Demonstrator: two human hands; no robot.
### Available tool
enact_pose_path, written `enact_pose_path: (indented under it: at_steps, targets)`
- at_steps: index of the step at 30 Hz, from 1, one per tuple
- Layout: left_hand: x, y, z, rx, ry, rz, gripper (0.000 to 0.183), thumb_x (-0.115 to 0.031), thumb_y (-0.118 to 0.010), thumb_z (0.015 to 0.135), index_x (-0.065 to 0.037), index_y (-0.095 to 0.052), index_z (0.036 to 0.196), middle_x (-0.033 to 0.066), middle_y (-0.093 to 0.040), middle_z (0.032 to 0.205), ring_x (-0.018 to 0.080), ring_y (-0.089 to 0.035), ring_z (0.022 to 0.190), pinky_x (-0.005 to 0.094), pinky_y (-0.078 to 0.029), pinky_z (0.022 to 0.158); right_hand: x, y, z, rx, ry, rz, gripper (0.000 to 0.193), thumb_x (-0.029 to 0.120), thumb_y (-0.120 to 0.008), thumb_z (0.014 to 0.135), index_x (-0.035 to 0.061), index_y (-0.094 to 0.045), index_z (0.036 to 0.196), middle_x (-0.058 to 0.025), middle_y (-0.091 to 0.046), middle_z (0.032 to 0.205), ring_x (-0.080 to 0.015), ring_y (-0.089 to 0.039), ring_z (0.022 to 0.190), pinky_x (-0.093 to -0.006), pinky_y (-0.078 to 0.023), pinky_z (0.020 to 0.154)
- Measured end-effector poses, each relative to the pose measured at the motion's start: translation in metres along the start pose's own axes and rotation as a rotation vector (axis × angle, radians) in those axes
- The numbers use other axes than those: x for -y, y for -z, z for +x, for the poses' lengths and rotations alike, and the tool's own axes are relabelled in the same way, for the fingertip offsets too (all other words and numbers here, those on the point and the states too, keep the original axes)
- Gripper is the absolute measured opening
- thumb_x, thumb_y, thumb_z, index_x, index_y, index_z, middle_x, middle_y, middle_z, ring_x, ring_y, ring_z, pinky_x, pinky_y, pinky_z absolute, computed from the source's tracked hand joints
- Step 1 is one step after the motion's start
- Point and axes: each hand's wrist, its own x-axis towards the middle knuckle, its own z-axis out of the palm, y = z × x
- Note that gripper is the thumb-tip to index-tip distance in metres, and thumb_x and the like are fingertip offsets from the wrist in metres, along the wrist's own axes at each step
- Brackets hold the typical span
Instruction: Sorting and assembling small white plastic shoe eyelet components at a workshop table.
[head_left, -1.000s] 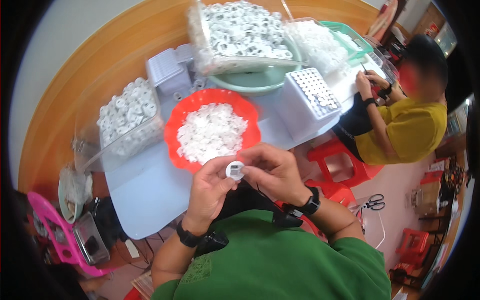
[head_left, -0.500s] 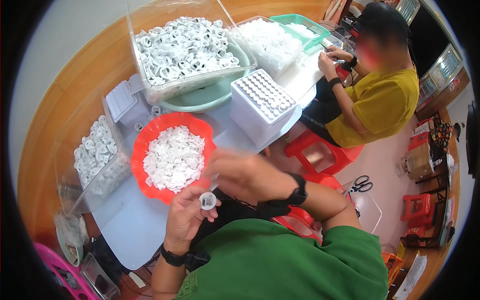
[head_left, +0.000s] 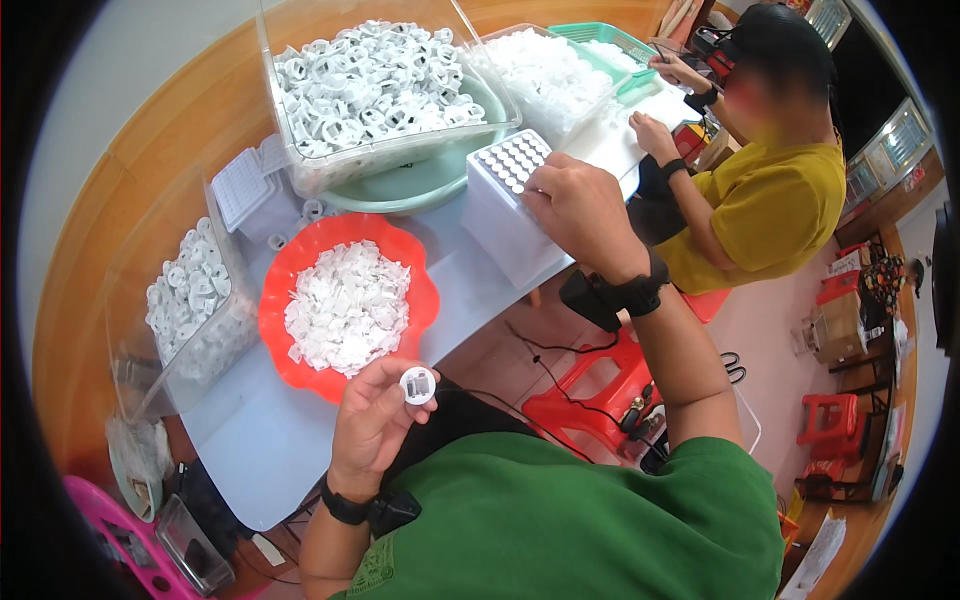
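Observation:
My left hand (head_left: 368,420) pinches a round white plastic piece (head_left: 418,385) between thumb and fingers, its face with a dark rectangular cut-out turned up. Further right, my right hand (head_left: 580,205) reaches over a white block-shaped rack (head_left: 500,220). Its fingers are drawn together at the top, hiding part of the rows of small round white pieces (head_left: 515,158) set there. What those fingertips hold cannot be made out. Just beyond my left hand, a red scalloped bowl (head_left: 277,300) contains a heap of thin white flakes (head_left: 345,310).
A clear bin (head_left: 400,150) piled with round white parts rests on a pale green basin (head_left: 395,195). Another clear bin (head_left: 205,345) of parts stands left. A co-worker in a yellow shirt (head_left: 765,215) works at the far right. Red stools (head_left: 570,385) stand beside the table.
My right hand has moved away from beside my left hand, up and right to the white rack. The left hand keeps hold of the round piece. The co-worker's hands have moved apart.

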Motion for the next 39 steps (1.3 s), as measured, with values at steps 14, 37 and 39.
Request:
enact_pose_path:
  at_steps: [14, 37, 39]
  targets:
    - [-0.002, 0.007, 0.0, 0.024, -0.009, -0.086, 0.025, -0.011, -0.054, 0.092, 0.002, -0.053, 0.113, 0.0146, -0.061, 0.106, 0.0177, -0.061, 0.087, 0.0263, -0.05, 0.072, -0.011, 0.004, 0.008, 0.205, -0.263, 0.262, 0.013, 0.012, -0.065, 0.067, 0.0003, -0.065, 0.072, -0.0158, -0.064, 0.068, -0.0307, -0.063, 0.065, -0.0363, -0.05, 0.062]
    - [0.001, 0.007, -0.004, -0.007, -0.066, -0.122, 0.026, -0.011, -0.056, 0.092, 0.001, -0.054, 0.114, 0.0107, -0.062, 0.101, 0.0186, -0.062, 0.088, 0.0263, -0.052, 0.072, 0.108, -0.007, -0.05, 0.142, 0.261, 0.733, 0.021, -0.004, -0.071, 0.065, 0.0021, -0.052, 0.075, -0.0083, -0.053, 0.074, -0.0202, -0.055, 0.059, -0.0289, -0.044, 0.049]
    - [0.001, 0.005, -0.006, -0.014, -0.064, -0.118, 0.025, -0.011, -0.056, 0.092, 0.001, -0.054, 0.114, 0.0103, -0.062, 0.1, 0.0185, -0.063, 0.088, 0.0262, -0.052, 0.071, 0.113, -0.019, -0.055, 0.114, 0.357, 0.723, 0.022, -0.003, -0.071, 0.065, 0.0028, -0.053, 0.076, -0.0084, -0.054, 0.075, -0.0213, -0.055, 0.06, -0.0294, -0.044, 0.049]
